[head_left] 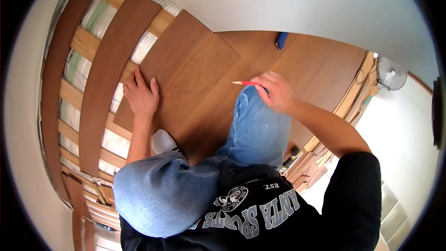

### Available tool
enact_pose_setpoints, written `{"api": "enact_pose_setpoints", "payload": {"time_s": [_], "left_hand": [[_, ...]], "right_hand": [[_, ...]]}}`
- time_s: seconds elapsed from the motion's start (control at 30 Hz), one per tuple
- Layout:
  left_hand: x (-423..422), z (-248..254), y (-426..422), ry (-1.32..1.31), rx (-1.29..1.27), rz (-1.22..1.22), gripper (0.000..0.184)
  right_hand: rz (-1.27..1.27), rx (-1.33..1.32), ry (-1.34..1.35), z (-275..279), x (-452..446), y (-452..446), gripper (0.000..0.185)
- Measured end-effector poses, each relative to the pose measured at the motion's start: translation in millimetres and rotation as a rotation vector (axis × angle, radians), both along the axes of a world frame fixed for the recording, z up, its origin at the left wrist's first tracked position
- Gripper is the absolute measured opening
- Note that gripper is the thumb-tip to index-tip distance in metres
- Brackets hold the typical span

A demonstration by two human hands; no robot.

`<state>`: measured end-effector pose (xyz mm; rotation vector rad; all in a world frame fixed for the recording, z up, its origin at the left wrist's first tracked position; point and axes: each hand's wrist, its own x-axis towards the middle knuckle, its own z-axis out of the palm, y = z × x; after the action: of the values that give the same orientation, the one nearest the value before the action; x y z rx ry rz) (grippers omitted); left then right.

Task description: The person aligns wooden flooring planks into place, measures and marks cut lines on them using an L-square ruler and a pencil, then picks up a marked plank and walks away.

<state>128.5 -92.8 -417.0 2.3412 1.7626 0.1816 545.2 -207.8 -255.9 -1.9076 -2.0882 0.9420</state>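
Observation:
My right hand (275,92) is closed around a red pencil (245,83), its sharpened tip pointing left, just above my bent knee. My left hand (141,95) lies with fingers apart on the edge of a brown floorboard (173,49). Its fingertips reach toward a pale wooden batten (130,70) beside that edge. More brown flooring (302,69) runs on to the right, under and past my knee. Left of my hand, a separate long brown board (111,60) lies across the battens.
Silvery sheeting (145,46) shows between the battens. Another narrow board (62,83) lies along the left wall. A blue object (281,40) rests on the flooring near the white wall (288,0). A fan (391,73) and stacked wood strips (355,90) stand at the right.

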Motion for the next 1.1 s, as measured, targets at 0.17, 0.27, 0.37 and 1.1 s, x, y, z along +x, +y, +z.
{"api": "enact_pose_setpoints", "payload": {"time_s": [0.17,0.27,0.37,1.1], "left_hand": [[2.8,7.2,-0.9,-0.003,-0.017,0.047,0.071],[1.9,2.7,-0.3,0.016,0.033,0.020,0.071],[2.7,2.3,-2.2,0.017,0.025,0.016,0.072],[-147.0,95.1,-235.6,0.078,-0.532,0.087,0.062]], "right_hand": [[0.001,0.016,0.039,-2.6,0.1,-3.2,0.016],[-0.012,0.033,0.050,-1.4,-0.7,-0.9,0.016],[-0.039,0.043,0.069,-2.5,-1.1,-7.2,0.016],[-1.197,0.358,-0.656,-191.0,153.9,-229.2,0.023]]}}
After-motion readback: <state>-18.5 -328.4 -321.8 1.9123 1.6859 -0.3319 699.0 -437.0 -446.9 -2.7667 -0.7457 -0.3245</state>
